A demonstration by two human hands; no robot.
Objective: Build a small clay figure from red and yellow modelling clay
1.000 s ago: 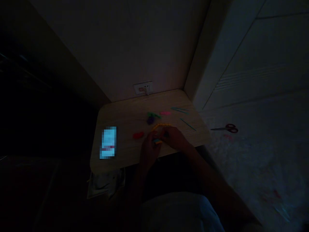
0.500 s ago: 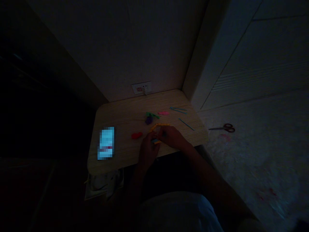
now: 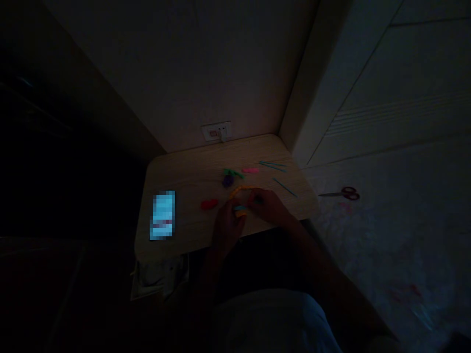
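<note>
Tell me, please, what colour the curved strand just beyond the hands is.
The strand looks yellow-orange in dim light, best seen in the head view.

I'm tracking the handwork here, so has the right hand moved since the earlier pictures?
Yes, slightly: judged against the red piece lying on the table, the right hand has shifted to the right, farther from the left hand.

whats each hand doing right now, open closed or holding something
Left hand: closed, holding a small blue-and-yellow piece.
Right hand: near the orange strand; too dark to tell whether it holds anything.
</note>
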